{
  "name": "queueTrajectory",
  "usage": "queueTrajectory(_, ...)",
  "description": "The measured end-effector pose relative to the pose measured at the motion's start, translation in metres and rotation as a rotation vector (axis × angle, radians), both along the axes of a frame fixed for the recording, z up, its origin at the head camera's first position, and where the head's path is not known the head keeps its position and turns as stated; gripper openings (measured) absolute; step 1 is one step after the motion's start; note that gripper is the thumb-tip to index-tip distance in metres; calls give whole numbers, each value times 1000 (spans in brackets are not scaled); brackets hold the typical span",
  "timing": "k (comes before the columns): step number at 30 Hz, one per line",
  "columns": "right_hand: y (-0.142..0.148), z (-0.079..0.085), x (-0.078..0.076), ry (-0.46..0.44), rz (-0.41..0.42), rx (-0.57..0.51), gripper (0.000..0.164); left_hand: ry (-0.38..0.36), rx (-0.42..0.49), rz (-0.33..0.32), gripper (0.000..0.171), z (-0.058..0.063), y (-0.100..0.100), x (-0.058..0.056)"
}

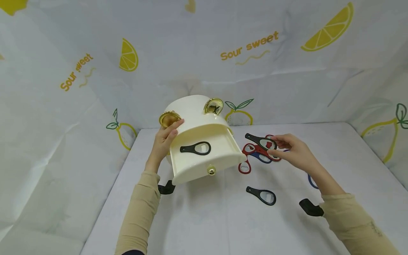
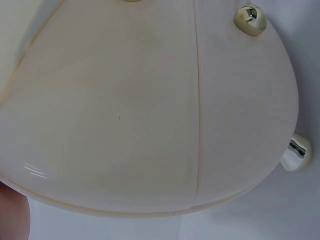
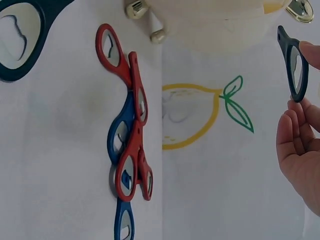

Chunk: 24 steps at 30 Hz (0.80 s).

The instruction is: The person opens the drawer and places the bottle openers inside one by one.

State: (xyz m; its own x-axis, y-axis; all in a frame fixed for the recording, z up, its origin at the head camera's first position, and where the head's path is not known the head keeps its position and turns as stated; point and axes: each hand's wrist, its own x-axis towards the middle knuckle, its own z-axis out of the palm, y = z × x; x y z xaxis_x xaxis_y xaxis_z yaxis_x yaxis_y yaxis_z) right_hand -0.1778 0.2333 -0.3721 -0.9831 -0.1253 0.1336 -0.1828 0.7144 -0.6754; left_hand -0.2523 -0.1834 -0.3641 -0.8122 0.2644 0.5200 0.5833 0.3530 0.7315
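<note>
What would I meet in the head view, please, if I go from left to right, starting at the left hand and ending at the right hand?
Left hand → black opener in the drawer → gold knob → pinched black opener → right hand

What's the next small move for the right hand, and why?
Probably carry the held black opener left and lower it into the open drawer: the right hand already pinches it clear of the table, and the drawer contains a similar-looking black one with bare floor around it.
</note>
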Motion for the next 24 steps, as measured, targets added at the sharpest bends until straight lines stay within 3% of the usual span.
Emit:
queueTrajectory(7,-12,15,-8,36,27,-19,55,35,19,-21,35,-4,-2,-3)
queueTrajectory(14,-25,33,-13,62,58,-43,54,42,20,-15,51,-5,-2,-3)
queueTrajectory(24,-56,46,-25,149,207,-115,46,42,17,-16,38,-4,-2,-3)
